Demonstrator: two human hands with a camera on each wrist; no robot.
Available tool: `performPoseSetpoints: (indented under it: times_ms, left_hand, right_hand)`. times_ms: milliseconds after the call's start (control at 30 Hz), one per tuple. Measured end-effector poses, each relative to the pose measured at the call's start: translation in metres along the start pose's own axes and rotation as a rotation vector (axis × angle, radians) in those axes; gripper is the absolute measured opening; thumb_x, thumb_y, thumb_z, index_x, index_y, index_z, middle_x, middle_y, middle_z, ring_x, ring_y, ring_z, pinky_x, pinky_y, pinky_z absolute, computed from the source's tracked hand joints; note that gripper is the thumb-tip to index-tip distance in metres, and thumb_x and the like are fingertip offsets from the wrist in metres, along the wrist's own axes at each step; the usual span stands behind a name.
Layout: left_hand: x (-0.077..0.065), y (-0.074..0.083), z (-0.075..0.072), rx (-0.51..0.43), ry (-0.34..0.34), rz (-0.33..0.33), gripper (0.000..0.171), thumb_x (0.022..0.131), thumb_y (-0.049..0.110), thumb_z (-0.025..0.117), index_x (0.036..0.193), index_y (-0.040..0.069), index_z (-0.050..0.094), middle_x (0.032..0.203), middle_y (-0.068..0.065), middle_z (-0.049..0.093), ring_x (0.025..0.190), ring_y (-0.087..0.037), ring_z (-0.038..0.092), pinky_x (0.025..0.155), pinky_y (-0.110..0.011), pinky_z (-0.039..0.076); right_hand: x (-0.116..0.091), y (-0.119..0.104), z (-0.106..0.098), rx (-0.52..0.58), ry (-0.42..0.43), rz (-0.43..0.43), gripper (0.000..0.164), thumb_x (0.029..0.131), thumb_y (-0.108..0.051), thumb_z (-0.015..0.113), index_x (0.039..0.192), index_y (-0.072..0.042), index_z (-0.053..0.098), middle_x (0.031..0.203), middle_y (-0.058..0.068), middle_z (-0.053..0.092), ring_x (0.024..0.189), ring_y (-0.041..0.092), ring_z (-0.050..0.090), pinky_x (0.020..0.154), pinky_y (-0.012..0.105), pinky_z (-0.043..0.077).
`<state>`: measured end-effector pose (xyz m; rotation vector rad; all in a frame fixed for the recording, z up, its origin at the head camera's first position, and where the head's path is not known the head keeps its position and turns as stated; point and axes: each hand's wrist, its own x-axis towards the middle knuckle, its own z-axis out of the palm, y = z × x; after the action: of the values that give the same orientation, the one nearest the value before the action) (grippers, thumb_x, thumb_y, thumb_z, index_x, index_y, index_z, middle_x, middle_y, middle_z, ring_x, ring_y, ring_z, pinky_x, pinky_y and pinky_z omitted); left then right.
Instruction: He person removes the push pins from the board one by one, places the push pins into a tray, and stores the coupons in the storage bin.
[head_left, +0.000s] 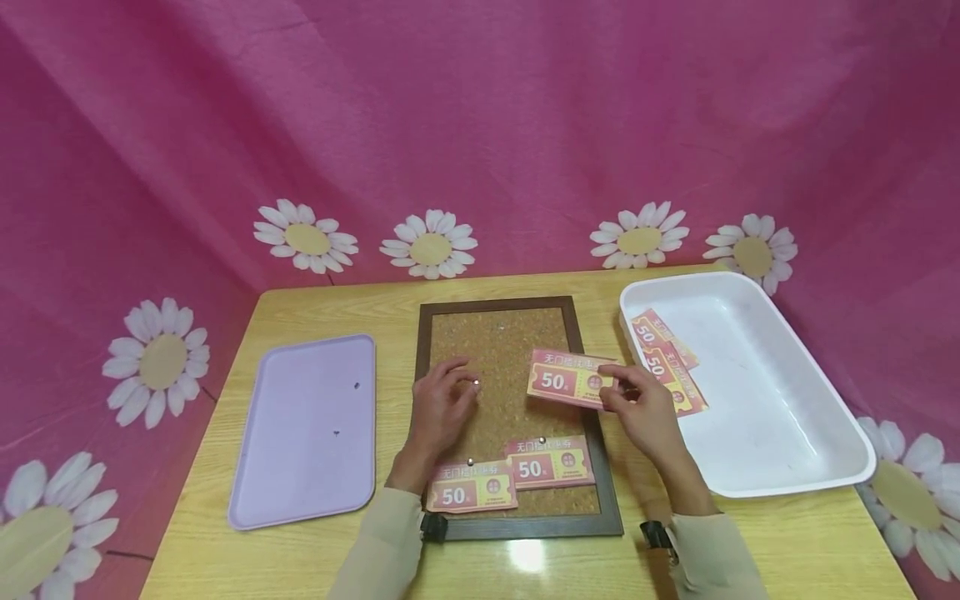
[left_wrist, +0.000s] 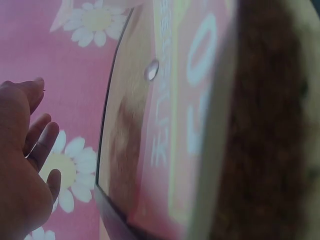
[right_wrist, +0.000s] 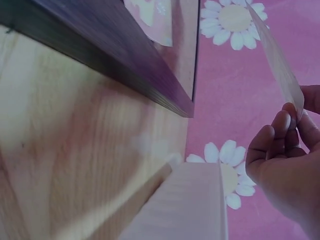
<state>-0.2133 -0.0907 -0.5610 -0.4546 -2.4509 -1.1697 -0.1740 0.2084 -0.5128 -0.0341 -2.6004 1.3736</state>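
Note:
My right hand (head_left: 641,408) pinches a pink and yellow paper coupon (head_left: 558,379) marked 50 by its right end, over the right side of a framed corkboard (head_left: 491,417). Seen edge-on in the right wrist view, the coupon (right_wrist: 277,60) stands between thumb and fingers. Over the board's left side, my left hand (head_left: 442,408) pinches a small pushpin (head_left: 476,382) between thumb and forefinger; its thin point shows in the left wrist view. Two more coupons, a left one (head_left: 468,496) and a right one (head_left: 551,471), lie low on the cork, each with a pushpin at its top edge.
Left of the board lies a lilac tray (head_left: 307,450) with two pushpins on it, one a dark speck (head_left: 356,386). At the right stands a white plastic bin (head_left: 765,400) holding loose coupons (head_left: 671,375) along its left side. A pink flowered cloth (head_left: 480,125) hangs behind the wooden table (head_left: 187,533).

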Motion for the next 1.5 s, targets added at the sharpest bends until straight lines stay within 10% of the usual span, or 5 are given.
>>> performPoseSetpoints:
  times_ms: [567, 1067, 1500]
  left_hand:
    - [-0.007, -0.022, -0.026, 0.013, 0.053, -0.133, 0.013, 0.086, 0.017, 0.070, 0.096, 0.009, 0.071, 0.122, -0.009, 0.066, 0.114, -0.031, 0.061, 0.096, -0.052, 0.042]
    - [-0.008, -0.029, -0.041, 0.054, 0.098, -0.142, 0.011, 0.085, 0.012, 0.071, 0.094, 0.005, 0.071, 0.120, -0.011, 0.066, 0.113, -0.033, 0.061, 0.094, -0.051, 0.043]
    - [-0.012, -0.036, -0.057, 0.018, 0.081, -0.292, 0.015, 0.089, 0.019, 0.069, 0.099, 0.008, 0.071, 0.128, -0.007, 0.063, 0.123, -0.031, 0.055, 0.104, -0.051, 0.035]
  right_hand:
    - [0.000, -0.002, -0.021, -0.059, 0.063, -0.026, 0.028, 0.083, -0.005, 0.070, 0.111, -0.006, 0.070, 0.083, 0.002, 0.054, 0.076, -0.002, 0.052, 0.068, 0.008, 0.044]
    - [-0.002, 0.002, -0.049, -0.119, 0.120, 0.057, 0.031, 0.087, -0.010, 0.066, 0.117, -0.007, 0.068, 0.091, 0.000, 0.053, 0.083, 0.000, 0.049, 0.071, 0.005, 0.040]
    - [-0.003, 0.017, -0.062, -0.124, 0.188, 0.175, 0.034, 0.087, -0.014, 0.066, 0.120, -0.008, 0.067, 0.091, -0.002, 0.052, 0.081, -0.002, 0.049, 0.069, 0.003, 0.040]
